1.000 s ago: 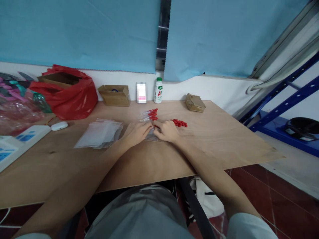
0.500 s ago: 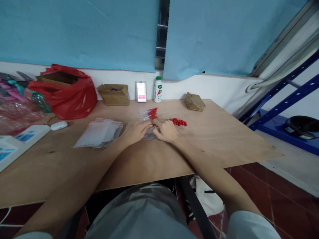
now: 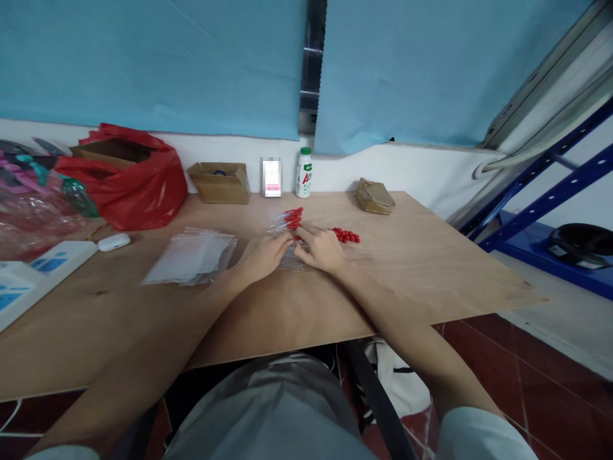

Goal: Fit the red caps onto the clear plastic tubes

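Clear tubes [image 3: 291,262] lie well back from the table's front edge [image 3: 282,349].

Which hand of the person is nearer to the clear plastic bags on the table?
Left. The left hand is just to the right of the clear plastic bags; the right hand is farther right, beyond the left hand.

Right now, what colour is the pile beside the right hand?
Red; the pile shows best in the head view.

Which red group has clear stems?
The group nearer the bottle: stems run left from its red ends. The pile by the right hand shows only red.
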Demonstrator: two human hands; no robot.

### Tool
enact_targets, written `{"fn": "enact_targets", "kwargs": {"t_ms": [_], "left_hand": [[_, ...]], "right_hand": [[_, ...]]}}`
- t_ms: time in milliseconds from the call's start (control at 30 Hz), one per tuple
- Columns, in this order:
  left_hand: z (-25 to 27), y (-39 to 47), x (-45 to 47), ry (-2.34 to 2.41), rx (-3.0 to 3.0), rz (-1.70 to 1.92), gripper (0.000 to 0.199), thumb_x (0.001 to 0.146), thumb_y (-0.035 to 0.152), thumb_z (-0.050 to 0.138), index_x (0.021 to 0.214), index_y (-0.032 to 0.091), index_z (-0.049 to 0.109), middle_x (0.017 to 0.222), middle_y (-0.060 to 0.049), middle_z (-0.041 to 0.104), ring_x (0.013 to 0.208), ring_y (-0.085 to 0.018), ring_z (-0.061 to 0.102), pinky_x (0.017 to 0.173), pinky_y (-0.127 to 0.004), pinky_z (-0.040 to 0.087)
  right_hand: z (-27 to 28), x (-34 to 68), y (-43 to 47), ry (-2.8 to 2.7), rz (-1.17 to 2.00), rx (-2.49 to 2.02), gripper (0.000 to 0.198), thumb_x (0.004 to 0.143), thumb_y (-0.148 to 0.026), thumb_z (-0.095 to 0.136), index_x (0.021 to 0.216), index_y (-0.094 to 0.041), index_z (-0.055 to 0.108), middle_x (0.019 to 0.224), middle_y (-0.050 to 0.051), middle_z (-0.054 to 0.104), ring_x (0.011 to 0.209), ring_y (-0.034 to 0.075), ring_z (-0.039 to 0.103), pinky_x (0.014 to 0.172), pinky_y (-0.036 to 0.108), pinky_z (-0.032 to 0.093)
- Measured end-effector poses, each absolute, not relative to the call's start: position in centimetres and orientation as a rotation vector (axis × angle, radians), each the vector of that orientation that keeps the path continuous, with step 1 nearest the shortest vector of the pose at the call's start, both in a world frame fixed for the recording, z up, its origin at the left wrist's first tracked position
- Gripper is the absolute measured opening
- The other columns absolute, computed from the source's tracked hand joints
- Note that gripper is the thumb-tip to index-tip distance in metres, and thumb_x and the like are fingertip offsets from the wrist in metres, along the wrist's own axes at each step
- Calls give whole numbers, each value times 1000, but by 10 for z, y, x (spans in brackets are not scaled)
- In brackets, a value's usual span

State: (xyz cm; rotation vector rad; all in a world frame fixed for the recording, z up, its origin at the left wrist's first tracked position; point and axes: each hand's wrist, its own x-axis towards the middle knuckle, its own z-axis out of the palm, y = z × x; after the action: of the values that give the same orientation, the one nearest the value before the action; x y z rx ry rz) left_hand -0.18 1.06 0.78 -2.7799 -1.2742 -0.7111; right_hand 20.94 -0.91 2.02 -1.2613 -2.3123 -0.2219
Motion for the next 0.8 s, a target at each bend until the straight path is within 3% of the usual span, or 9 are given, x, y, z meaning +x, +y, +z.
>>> {"fn": "enact_targets", "kwargs": {"t_ms": [167, 433, 800], "left_hand": [[12, 6, 2, -1238, -2772, -743, 32, 110, 33, 38, 114, 23, 68, 99, -9, 78, 84, -23, 72, 71, -34, 42], [16, 4, 1, -1182, -2797, -816, 30, 110, 35, 42, 109, 24, 70, 90, -7, 75, 79, -23, 69, 69, -33, 39], [21, 4, 1, -1117, -3164, -915, 40, 111, 41, 36, 88, 20, 60, 77, 1, 63, 71, -15, 57, 70, -28, 37]], "right_hand": [[18, 204, -9, -2309, -222, -1267, 15, 98, -26, 50, 100, -20, 64, 101, 8, 70, 84, 21, 60, 65, 31, 29], [15, 211, -4, -2285, -82, -1112, 18, 96, -15, 43, 96, -20, 60, 98, 9, 67, 87, 23, 57, 75, 31, 37], [19, 222, 9, -2140, 691, -787, 21, 90, -28, 40, 73, -22, 51, 68, -2, 49, 66, 15, 46, 72, 29, 39]]}}
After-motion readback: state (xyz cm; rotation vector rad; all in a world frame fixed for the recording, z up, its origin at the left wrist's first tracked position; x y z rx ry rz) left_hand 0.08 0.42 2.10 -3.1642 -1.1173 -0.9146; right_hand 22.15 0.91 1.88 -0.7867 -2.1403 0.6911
